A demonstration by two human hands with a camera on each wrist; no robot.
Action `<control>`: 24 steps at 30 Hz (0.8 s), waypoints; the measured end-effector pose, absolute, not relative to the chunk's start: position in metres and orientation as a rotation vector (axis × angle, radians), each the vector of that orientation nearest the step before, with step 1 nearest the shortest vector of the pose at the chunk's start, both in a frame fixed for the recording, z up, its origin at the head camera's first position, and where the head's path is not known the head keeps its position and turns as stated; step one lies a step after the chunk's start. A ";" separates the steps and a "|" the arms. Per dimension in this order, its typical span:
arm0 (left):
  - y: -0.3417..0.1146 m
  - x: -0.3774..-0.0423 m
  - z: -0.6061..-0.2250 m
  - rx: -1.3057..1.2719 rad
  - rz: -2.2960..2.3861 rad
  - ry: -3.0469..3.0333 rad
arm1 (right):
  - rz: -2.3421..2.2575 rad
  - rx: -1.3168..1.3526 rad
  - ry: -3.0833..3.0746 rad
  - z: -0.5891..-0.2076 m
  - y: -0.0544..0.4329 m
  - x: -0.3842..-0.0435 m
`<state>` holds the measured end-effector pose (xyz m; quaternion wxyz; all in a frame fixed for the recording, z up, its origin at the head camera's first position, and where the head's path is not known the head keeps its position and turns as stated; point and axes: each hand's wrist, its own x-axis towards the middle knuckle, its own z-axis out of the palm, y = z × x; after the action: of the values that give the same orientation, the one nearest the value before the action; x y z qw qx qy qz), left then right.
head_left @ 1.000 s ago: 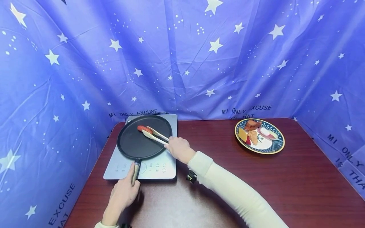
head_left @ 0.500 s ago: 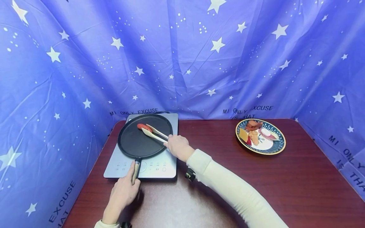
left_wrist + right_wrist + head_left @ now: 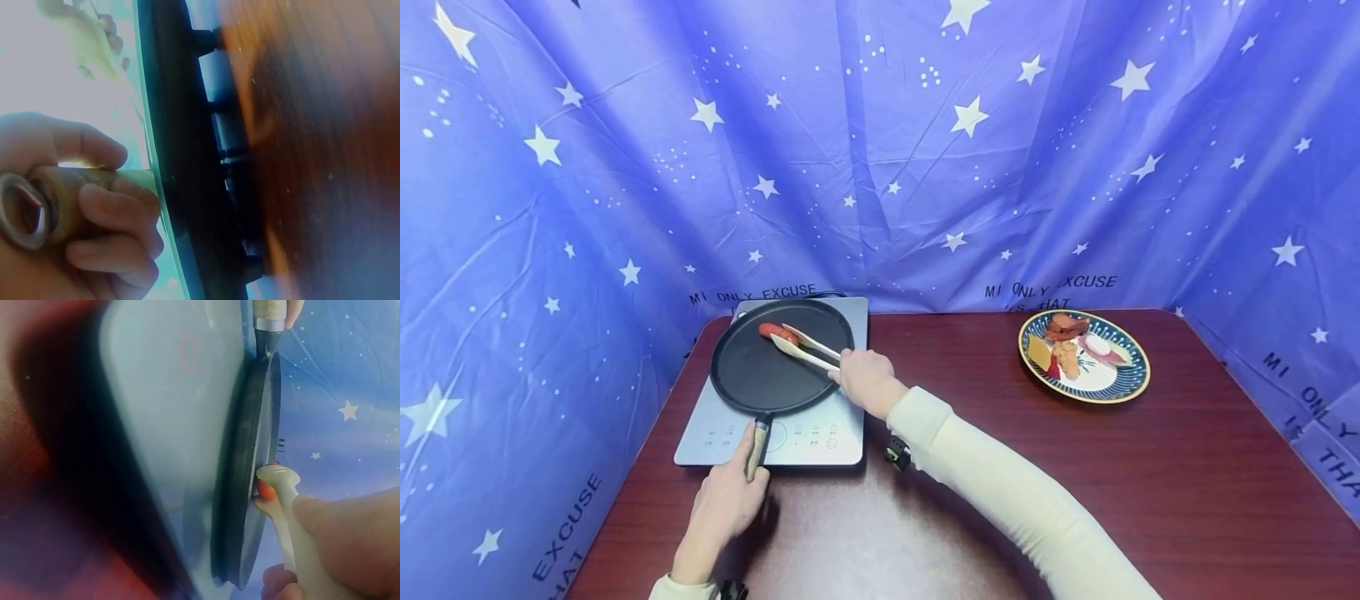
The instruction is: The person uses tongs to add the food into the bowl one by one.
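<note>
A flat black frying pan (image 3: 752, 379) sits on a silver induction cooktop (image 3: 842, 442) in the head view. My left hand (image 3: 726, 504) grips its wooden handle (image 3: 757, 454), and in the left wrist view the fingers (image 3: 119, 212) curl round that handle. My right hand (image 3: 871, 382) holds pale tongs (image 3: 816, 361) over the pan from the right. Between the tongs' tips is a red, sausage-like piece (image 3: 770, 331), at or just above the pan's surface. The right wrist view shows this red piece (image 3: 267, 489) between the tips, partly hidden by them.
At the right back of the dark red table (image 3: 955, 358) stands a patterned plate (image 3: 1123, 390) with several food pieces. A blue star-printed curtain (image 3: 880, 167) closes off the back and sides. A black cable (image 3: 827, 294) lies behind the cooktop.
My right hand and the tongs have shifted very slightly left and away from me, with the red piece between the tips. My left hand stays on the pan handle.
</note>
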<state>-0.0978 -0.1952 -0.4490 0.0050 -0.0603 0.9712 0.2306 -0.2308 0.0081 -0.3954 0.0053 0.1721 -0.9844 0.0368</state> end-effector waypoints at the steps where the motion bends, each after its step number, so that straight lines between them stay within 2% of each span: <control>1: -0.195 -0.098 -0.449 -0.192 0.730 3.040 | 0.131 0.534 -3.089 -0.396 0.009 -0.231; 12: -0.195 -0.097 -0.448 -0.203 0.745 3.042 | 0.301 0.632 -3.036 -0.392 0.030 -0.226; 24: -0.195 -0.097 -0.449 -0.191 0.751 3.022 | 0.380 0.492 -2.975 -0.385 0.103 -0.208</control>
<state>-0.0973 -0.1946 -0.4487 0.0111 -0.0614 0.9686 0.2406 -0.2083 0.1027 -0.3846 0.0509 0.1616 -0.9776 0.1247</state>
